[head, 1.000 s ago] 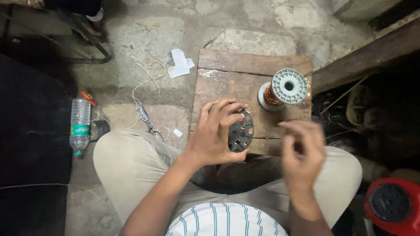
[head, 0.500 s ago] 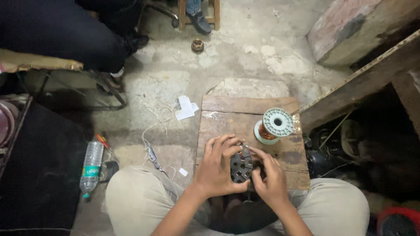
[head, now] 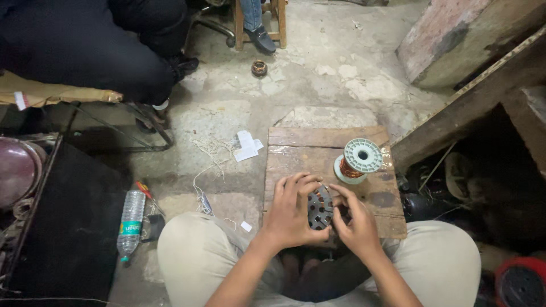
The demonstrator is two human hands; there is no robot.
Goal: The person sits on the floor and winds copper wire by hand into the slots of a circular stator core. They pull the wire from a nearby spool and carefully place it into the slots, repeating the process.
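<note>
A dark round slotted metal stator core [head: 320,207] stands on edge at the near end of a wooden board [head: 307,154]. My left hand [head: 291,211] wraps over its left side and top and grips it. My right hand [head: 355,223] touches its right side, fingers curled against the rim. A pale green spool of copper wire [head: 358,160] stands on the board just beyond my right hand. My knees in beige trousers frame the board.
A plastic water bottle [head: 131,223] lies on the floor at left beside a red-handled tool [head: 145,191]. White paper scraps [head: 247,146] and thread lie left of the board. Another person in dark clothes [head: 85,45] sits at upper left. Wooden beams [head: 466,96] run at right.
My right hand came in from the right and down onto the stator core, which my left hand kept holding. The view tilted up, showing more floor ahead.
</note>
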